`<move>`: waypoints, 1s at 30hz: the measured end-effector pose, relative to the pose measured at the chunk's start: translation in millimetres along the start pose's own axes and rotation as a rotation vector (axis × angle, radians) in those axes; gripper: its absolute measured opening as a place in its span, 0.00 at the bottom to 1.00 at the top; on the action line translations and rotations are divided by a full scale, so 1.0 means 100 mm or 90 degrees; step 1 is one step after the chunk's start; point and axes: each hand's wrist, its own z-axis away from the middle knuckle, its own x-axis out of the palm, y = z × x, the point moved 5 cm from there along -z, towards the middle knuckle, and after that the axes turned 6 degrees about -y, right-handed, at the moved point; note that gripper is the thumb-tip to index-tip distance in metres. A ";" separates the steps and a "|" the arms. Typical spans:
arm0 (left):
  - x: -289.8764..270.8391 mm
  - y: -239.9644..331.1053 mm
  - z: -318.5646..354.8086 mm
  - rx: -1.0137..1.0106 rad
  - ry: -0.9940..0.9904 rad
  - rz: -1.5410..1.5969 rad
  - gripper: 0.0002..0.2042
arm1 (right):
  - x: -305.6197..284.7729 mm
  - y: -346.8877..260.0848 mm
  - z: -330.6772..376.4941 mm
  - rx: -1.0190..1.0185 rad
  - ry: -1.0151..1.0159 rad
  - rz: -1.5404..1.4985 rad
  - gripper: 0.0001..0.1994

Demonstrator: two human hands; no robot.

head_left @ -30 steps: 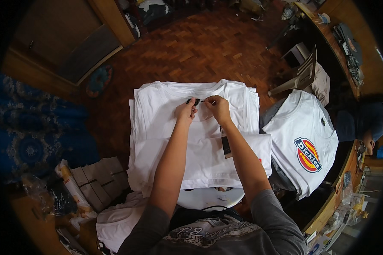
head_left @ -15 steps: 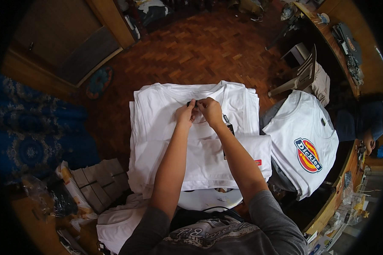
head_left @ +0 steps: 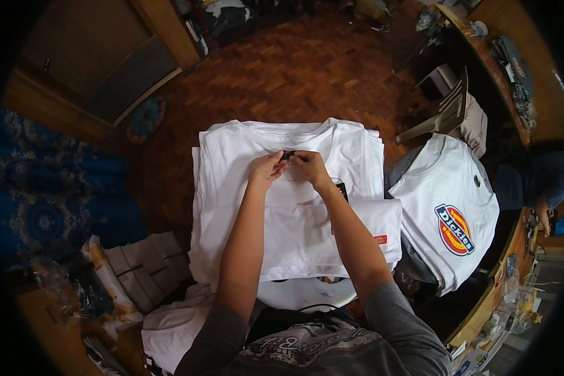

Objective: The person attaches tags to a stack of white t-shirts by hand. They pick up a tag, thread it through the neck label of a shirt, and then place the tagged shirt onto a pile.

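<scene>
A stack of white T-shirts (head_left: 222, 178) lies in front of me, with the top shirt's lower part folded up over it. Just below its neckline, a small black label (head_left: 287, 155) is pinched between my two hands. The fingers of my left hand (head_left: 267, 169) close on the label's left end. On its right end are the fingertips of my right hand (head_left: 311, 168). Beside my right forearm, a black hang tag (head_left: 341, 190) shows in part. A small red tab (head_left: 381, 239) sits at the folded shirt's right edge.
To the right, a white T-shirt with a colourful logo (head_left: 420, 182) covers another pile. Behind it stands a chair (head_left: 445, 113). Part of another person (head_left: 542, 178) shows at the far right. Grey stacked bundles (head_left: 147, 263) and a blue curtain (head_left: 50, 188) are on the left.
Both hands have shifted slightly down, and the left has moved a little left. More of the black label now shows between the fingers.
</scene>
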 end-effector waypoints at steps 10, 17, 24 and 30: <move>0.04 0.00 -0.01 0.010 -0.103 0.003 0.08 | 0.07 -0.08 0.07 -0.024 -0.008 -0.045 0.05; 0.03 0.03 0.07 0.104 0.010 -0.014 0.06 | -0.04 -0.03 0.14 -0.062 0.152 0.008 0.06; 0.02 0.10 0.12 0.203 0.018 -0.333 0.05 | 0.00 -0.05 0.14 -0.068 0.109 0.162 0.05; -0.03 0.08 0.10 0.190 -0.025 -0.317 0.06 | 0.10 -0.09 0.17 -0.015 0.044 -0.015 0.05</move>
